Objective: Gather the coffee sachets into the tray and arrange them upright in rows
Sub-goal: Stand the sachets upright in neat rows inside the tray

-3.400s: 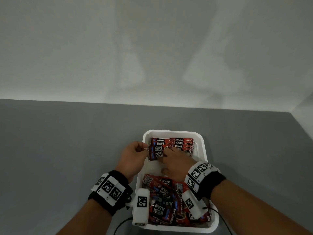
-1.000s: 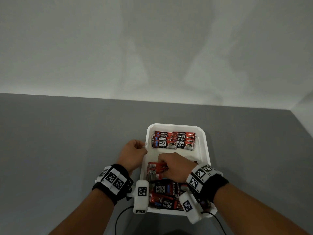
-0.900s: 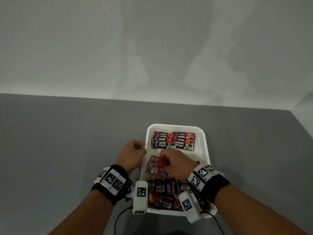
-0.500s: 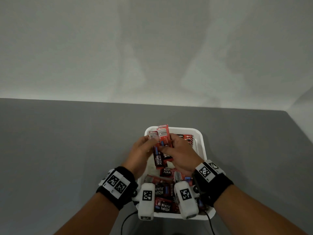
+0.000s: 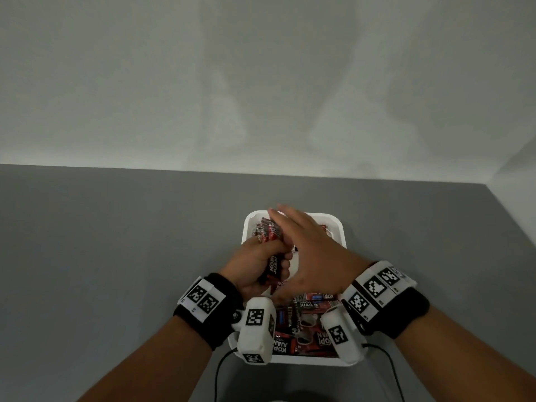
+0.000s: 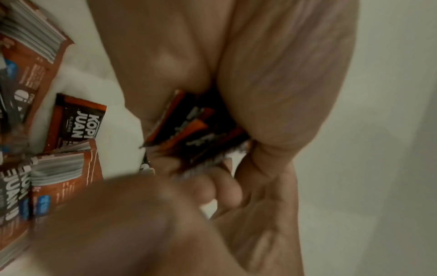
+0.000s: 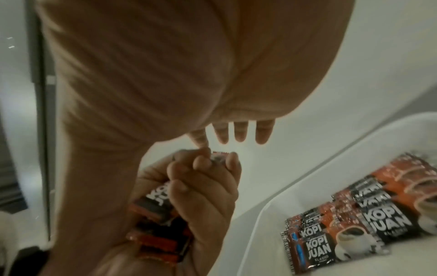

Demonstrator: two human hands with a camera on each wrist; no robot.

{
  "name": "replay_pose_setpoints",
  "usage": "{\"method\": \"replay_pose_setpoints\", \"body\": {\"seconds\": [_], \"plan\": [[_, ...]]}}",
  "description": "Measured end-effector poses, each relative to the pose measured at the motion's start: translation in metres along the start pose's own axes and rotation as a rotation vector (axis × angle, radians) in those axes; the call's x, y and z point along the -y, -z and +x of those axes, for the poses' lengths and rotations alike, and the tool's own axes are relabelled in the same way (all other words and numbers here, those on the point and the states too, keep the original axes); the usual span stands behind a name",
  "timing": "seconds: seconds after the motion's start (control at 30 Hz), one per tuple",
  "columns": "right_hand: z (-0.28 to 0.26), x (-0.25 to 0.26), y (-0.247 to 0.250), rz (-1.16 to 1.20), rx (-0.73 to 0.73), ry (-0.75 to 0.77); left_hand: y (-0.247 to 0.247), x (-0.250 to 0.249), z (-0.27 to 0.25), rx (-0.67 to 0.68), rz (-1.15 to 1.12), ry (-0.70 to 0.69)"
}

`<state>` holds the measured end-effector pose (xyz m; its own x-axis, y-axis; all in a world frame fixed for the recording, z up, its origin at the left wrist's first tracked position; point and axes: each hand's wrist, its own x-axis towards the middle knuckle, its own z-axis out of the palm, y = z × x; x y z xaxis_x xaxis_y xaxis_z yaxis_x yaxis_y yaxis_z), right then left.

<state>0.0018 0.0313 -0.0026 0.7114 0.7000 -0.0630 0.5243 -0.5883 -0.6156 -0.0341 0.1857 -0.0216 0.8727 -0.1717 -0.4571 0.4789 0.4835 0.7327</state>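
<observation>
Left hand (image 5: 255, 264) clenched sachet bundle (image 5: 268, 234), long axis near-upright over tray (image 5: 338, 227); right hand (image 5: 307, 248) spread flat beside it; standing rows (image 7: 369, 220) beyond.

Tray (image 5: 342, 233) near the table's (image 5: 116, 256) front edge, loose sachets (image 5: 307, 323) at the tray's near end, upright rows (image 7: 369, 220) at its far end.

A flat grey tabletop (image 5: 101, 256) fills the lower half of the head view, matte and evenly coloured. Behind its far edge a plain pale wall (image 5: 261, 82) rises, off-white with a faint greenish cast. Soft, broad shadows fall across the wall above the tabletop's middle. At the tabletop's far right corner a second wall (image 5: 519, 166) meets the first, forming a room corner. The light is diffuse, brightest low on the wall just above the tabletop's far edge.
</observation>
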Motion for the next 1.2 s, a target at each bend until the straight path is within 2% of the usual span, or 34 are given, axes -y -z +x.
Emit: {"method": "replay_pose_setpoints", "body": {"seconds": [0.1,0.27,0.33,0.47,0.63,0.7,0.83,0.93,1.07,1.2], "plan": [[0.003,0.001,-0.001,-0.039,-0.011,0.048,-0.009,-0.002,-0.005,0.098,0.052,0.020],[0.001,-0.004,-0.006,0.077,-0.010,0.004,-0.016,0.001,-0.005,0.043,-0.023,0.008],[-0.002,-0.005,-0.003,0.242,-0.031,-0.046,-0.015,-0.001,-0.006,0.070,-0.052,0.007],[-0.001,-0.009,0.007,0.696,-0.230,-0.226,-0.009,-0.004,-0.004,0.118,0.000,-0.086],[0.001,-0.020,0.014,0.725,-0.406,-0.244,-0.006,0.000,0.000,-0.003,0.201,-0.126],[-0.001,-0.023,0.017,0.891,-0.437,-0.266,0.000,0.001,0.002,-0.041,0.236,-0.109],[-0.009,-0.019,0.025,1.184,-0.399,-0.245,0.003,-0.005,0.000,-0.023,0.113,-0.002],[-0.012,-0.022,0.026,1.158,-0.388,-0.240,0.005,-0.011,0.001,-0.018,0.094,-0.083],[-0.016,-0.023,0.023,0.805,-0.395,-0.273,0.010,-0.015,0.004,-0.113,0.301,-0.233],[-0.014,-0.029,0.020,0.674,-0.428,-0.296,0.012,-0.017,0.004,-0.202,0.408,-0.329]]}}
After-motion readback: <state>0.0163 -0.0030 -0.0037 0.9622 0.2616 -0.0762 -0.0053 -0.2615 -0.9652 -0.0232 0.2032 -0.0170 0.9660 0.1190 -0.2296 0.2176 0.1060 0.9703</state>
